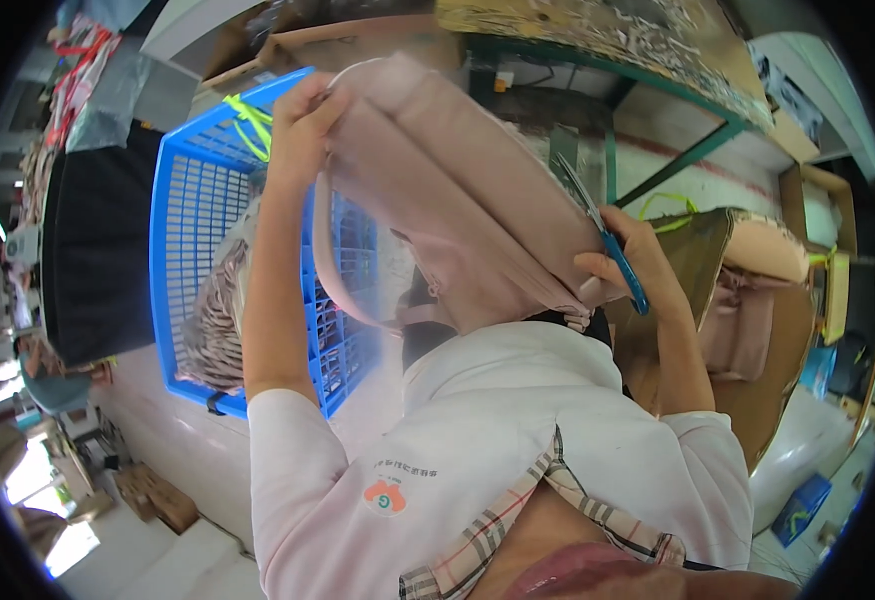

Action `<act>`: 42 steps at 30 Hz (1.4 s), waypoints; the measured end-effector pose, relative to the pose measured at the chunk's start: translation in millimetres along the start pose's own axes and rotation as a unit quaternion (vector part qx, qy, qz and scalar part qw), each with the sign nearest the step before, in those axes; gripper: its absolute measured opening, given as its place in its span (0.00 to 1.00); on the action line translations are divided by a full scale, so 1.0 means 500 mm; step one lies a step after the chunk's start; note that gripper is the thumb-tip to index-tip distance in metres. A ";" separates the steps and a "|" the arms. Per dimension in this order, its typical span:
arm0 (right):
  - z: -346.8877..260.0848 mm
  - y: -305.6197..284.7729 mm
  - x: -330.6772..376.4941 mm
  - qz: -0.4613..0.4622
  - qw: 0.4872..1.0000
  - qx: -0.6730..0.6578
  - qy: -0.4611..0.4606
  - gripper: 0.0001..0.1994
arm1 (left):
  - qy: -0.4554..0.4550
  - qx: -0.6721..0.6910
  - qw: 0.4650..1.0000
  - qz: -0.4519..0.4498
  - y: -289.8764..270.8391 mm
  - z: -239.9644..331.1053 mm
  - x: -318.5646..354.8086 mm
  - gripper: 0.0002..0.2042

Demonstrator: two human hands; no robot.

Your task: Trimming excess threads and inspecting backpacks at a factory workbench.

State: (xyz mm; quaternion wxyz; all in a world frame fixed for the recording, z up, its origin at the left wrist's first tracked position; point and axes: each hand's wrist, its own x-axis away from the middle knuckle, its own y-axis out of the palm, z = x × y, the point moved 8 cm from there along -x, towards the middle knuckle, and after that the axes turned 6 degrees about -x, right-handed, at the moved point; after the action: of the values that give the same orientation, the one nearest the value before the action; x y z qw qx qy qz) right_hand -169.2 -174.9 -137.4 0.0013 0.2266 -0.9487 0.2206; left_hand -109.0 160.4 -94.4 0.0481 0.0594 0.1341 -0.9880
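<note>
Between left grip (310, 125) pinching its edge and right grip (640, 248) clasping scissors (615, 252), a pink bag (458, 190).

I saw a green-legged table (686, 161) at the frame's upper right, a black panel (103, 250) at the left and red straps (76, 85) at the upper left. On the pale floor (198, 450) lay brown cardboard (158, 495), lower left, and a blue bin (803, 508), lower right.
</note>
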 end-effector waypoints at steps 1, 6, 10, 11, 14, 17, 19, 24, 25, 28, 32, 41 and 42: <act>0.030 -0.008 0.021 -0.013 0.999 -0.004 0.047 0.29 | 0.008 0.053 0.998 0.033 0.003 -0.016 -0.002 0.04; 0.092 -0.072 0.086 0.036 0.981 -0.158 0.104 0.40 | 0.029 0.206 0.977 0.051 0.033 -0.059 -0.008 0.05; 0.093 -0.120 0.104 0.050 0.988 -0.129 0.069 0.44 | 0.072 0.210 0.973 0.071 0.021 -0.057 -0.011 0.04; 0.102 -0.126 0.104 0.057 0.987 -0.132 0.075 0.44 | 0.076 0.204 0.971 0.095 0.017 -0.057 -0.011 0.04; 0.059 -0.120 0.105 0.027 0.994 0.075 -0.077 0.40 | 0.074 0.220 0.970 0.072 0.017 -0.058 -0.013 0.03; 0.035 -0.103 0.087 0.000 0.995 0.090 -0.043 0.40 | 0.075 0.225 0.969 0.065 0.011 -0.061 -0.001 0.03; 0.014 -0.086 0.066 -0.012 0.993 0.101 -0.057 0.40 | 0.076 0.240 0.965 0.078 0.013 -0.065 0.002 0.04; -0.033 -0.037 0.011 -0.048 0.984 0.137 -0.102 0.40 | 0.080 0.213 0.968 0.104 0.015 -0.058 0.022 0.05; -0.036 -0.027 0.002 -0.055 0.982 0.147 -0.103 0.37 | 0.081 0.217 0.967 0.102 0.017 -0.055 0.026 0.05; -0.059 -0.005 -0.020 -0.067 0.976 0.139 -0.151 0.36 | 0.084 0.218 0.966 0.113 0.008 -0.053 0.040 0.05; -0.084 0.018 -0.035 -0.104 0.971 0.159 -0.144 0.35 | 0.086 0.243 0.957 0.132 -0.005 -0.060 0.055 0.05; -0.092 0.048 -0.040 -0.083 0.979 0.134 -0.133 0.29 | 0.064 0.264 0.948 0.166 -0.036 -0.113 0.090 0.04; -0.088 0.051 -0.041 -0.084 0.979 0.139 -0.126 0.28 | 0.066 0.267 0.947 0.163 -0.034 -0.112 0.090 0.03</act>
State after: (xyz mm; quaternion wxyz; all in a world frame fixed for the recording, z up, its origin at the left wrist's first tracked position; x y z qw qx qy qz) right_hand -165.9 -127.1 -110.5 -0.1314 0.3296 -0.8787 0.3194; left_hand -149.7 188.4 -149.4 0.1823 0.1562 -0.1432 -0.9601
